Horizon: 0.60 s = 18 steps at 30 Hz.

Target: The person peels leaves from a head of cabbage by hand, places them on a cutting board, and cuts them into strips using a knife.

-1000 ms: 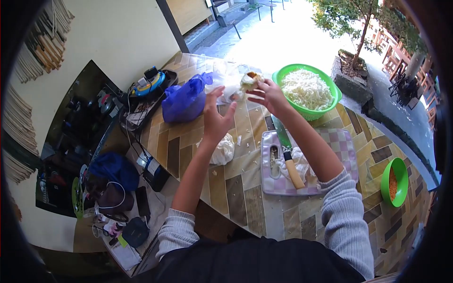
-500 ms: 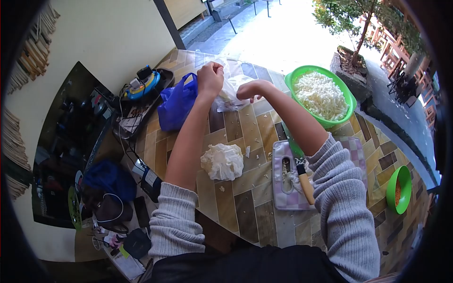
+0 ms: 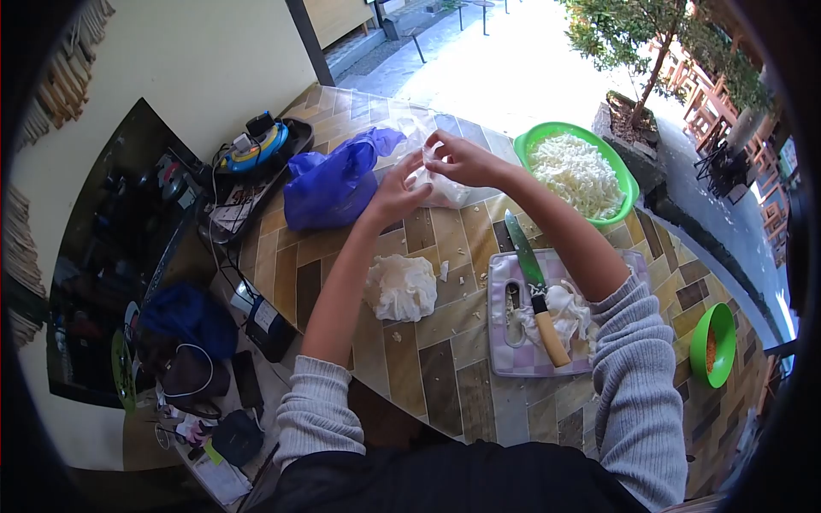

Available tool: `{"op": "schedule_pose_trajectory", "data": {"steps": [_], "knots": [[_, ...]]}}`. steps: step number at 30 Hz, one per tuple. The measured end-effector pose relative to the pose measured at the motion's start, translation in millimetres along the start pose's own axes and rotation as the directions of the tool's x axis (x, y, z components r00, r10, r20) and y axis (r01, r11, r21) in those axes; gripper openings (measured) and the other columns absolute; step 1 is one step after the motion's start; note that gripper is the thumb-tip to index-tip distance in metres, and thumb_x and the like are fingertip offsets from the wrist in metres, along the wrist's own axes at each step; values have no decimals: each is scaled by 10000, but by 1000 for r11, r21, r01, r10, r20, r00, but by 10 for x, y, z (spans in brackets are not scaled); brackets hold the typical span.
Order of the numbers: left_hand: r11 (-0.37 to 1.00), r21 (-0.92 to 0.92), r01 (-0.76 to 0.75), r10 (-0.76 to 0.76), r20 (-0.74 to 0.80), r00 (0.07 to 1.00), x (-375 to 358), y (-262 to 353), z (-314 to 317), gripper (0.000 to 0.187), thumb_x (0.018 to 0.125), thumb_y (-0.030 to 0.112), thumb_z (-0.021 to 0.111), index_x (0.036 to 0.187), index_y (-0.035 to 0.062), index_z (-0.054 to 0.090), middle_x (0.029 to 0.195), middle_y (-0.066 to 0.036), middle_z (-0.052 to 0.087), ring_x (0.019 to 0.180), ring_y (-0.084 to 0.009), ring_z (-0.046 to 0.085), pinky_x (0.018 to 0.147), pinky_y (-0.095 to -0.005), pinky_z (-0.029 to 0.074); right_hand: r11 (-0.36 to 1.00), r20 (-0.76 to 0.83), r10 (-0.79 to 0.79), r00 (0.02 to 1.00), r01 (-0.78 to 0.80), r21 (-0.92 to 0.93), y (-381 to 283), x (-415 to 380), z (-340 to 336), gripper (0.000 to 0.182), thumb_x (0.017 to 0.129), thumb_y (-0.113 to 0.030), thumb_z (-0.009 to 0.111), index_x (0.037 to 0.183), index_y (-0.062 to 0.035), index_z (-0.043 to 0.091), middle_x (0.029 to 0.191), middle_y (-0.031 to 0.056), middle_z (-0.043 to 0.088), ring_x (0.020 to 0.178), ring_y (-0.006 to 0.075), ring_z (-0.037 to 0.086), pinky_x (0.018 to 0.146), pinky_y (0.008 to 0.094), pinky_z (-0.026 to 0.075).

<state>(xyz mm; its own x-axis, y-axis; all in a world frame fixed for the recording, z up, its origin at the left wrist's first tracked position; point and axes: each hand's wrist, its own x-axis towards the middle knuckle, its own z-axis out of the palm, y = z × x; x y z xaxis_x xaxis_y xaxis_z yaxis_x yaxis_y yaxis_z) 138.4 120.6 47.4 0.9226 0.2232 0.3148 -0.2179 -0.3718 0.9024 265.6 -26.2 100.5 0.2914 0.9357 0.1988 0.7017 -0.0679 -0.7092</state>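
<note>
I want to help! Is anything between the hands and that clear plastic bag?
No. Both the left hand and right hand already touch the clear plastic bag; nothing visible lies between them.

Both hands, left hand (image 3: 395, 195) and right hand (image 3: 457, 160), meet on a plastic bag (image 3: 440, 184) at the far side of the table (image 3: 445, 376). A second bag (image 3: 329, 184) lies to its left, a bowl (image 3: 629, 184) to its right. Nearer, a cabbage piece (image 3: 401, 288) lies left of the cutting board (image 3: 522, 359), with a knife (image 3: 535, 286) on the board.
</note>
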Motion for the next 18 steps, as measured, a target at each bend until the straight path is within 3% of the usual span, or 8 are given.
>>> {"op": "schedule_pose_trajectory", "data": {"steps": [2, 3, 6, 9, 12, 13, 16, 18], "knots": [[995, 98, -7, 0, 66, 998, -3, 5, 63, 355, 904, 83, 598, 1249, 29, 533, 1155, -73, 615, 1135, -220, 569, 955, -415, 460, 985, 13, 100, 995, -101, 137, -65, -4, 61, 548, 960, -389, 553, 1273, -1, 326, 872, 147, 637, 791, 189, 569, 747, 330, 473], [960, 278, -40, 32, 34, 999, -31, 127, 87, 235, 918, 110, 600, 1131, 14, 577, 1010, -128, 669, 1004, -274, 651, 862, -410, 495, 967, 24, 150, 988, -151, 205, -111, -7, 79, 600, 967, -455, 529, 1284, -6, 289, 847, 146, 623, 770, 187, 554, 732, 330, 469], [856, 512, -75, 48, 67, 997, -15, 167, 73, 167, 936, 110, 545, 1008, -27, 608, 923, -233, 670, 897, -379, 665, 778, -435, 519, 975, 44, 202, 978, -205, 90, -185, -9, 111, 737, 942, -625, 445, 1286, -16, 214, 809, 137, 564, 733, 185, 513, 691, 336, 451], [772, 614, -164, 134, 95, 986, -6, 44, 135, 153, 939, 64, 478, 1002, -29, 583, 900, -260, 653, 897, -415, 638, 747, -490, 512, 958, 81, 265, 961, -272, 90, -260, -70, 166, 877, 910, -697, 401, 1326, 48, 197, 1095, 305, 580, 939, 326, 632, 842, 389, 492], [789, 587, -182, 98, 172, 980, 55, -94, 115, 146, 928, 67, 483, 1023, -26, 542, 870, -253, 654, 887, -415, 644, 732, -507, 508, 873, 117, 320, 940, -341, 348, -231, -175, 254, 915, 890, -734, 389, 1335, 31, 157, 984, 214, 568, 846, 230, 622, 687, 334, 515], [772, 604, -200, 127, 161, 979, 58, -141, 124, 140, 928, 75, 491, 1021, -24, 527, 878, -250, 654, 884, -418, 644, 730, -504, 511, 795, 103, 359, 927, -362, 486, -207, -202, 306, 867, 882, -720, 444, 1332, -37, 157, 944, 129, 506, 763, 151, 583, 571, 285, 487], [719, 647, -254, 202, 155, 967, 36, -174, 164, 140, 933, 105, 511, 1003, -16, 491, 907, -244, 652, 874, -428, 643, 720, -497, 514, 463, 88, 472, 877, -332, 822, -272, -361, 383, 705, 900, -642, 524, 1269, -128, 214, 957, 79, 486, 730, 124, 552, 598, 283, 475], [688, 662, -297, 235, 184, 954, 7, -130, 178, 150, 945, 135, 516, 978, -7, 480, 929, -246, 651, 865, -438, 640, 712, -496, 512, 307, 96, 478, 873, -268, 913, -215, -417, 392, 682, 895, -598, 571, 1260, -140, 221, 966, 86, 520, 763, 147, 586, 604, 298, 485]]}}
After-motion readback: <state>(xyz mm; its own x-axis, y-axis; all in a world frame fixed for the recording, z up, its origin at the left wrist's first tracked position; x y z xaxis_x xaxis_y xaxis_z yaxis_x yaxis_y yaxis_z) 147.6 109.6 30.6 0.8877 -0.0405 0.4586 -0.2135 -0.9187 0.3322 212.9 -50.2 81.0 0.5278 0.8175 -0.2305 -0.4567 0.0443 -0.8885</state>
